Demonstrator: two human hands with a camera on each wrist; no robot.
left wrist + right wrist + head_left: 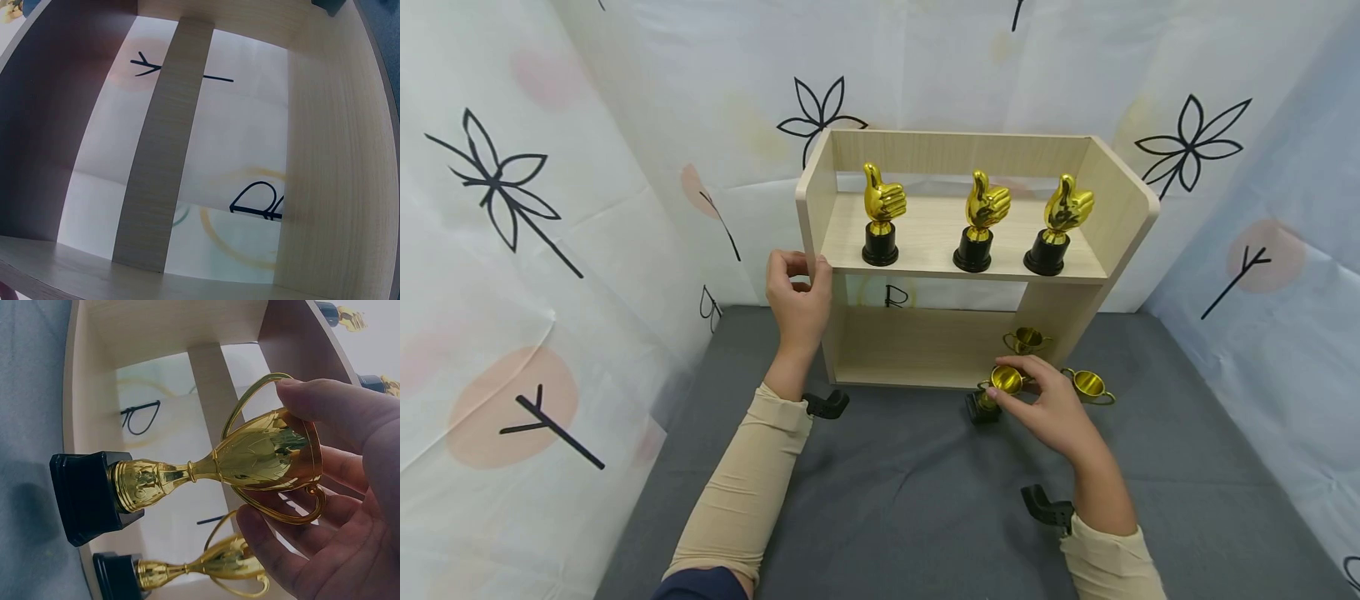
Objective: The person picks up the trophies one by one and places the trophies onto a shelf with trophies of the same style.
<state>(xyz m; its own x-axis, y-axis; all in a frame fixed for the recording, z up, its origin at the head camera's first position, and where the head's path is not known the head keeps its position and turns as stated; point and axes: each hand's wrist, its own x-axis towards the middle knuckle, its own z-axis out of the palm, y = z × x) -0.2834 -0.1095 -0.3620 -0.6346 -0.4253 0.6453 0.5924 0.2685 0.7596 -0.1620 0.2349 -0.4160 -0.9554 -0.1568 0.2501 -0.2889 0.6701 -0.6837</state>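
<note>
A two-tier wooden shelf (917, 350) stands on the grey cloth. My left hand (801, 304) grips the front edge of its left side panel. In front of the lower tier, my right hand (1051, 408) holds a gold trophy cup (269, 453) by its rim and handle. The trophy's black base (94, 497) faces the shelf's front lower edge. A second trophy cup (1026, 340) stands inside the lower tier at the right. Another trophy cup (1090, 385) is outside the shelf at the right, its lower part hidden behind my right hand.
Three gold thumbs-up trophies on black bases stand on the upper tier: one at left (882, 212), one in the middle (981, 218) and one at right (1060, 221). Patterned white cloth (625, 208) hangs behind and on both sides. Grey cloth (910, 500) spreads in front of the shelf.
</note>
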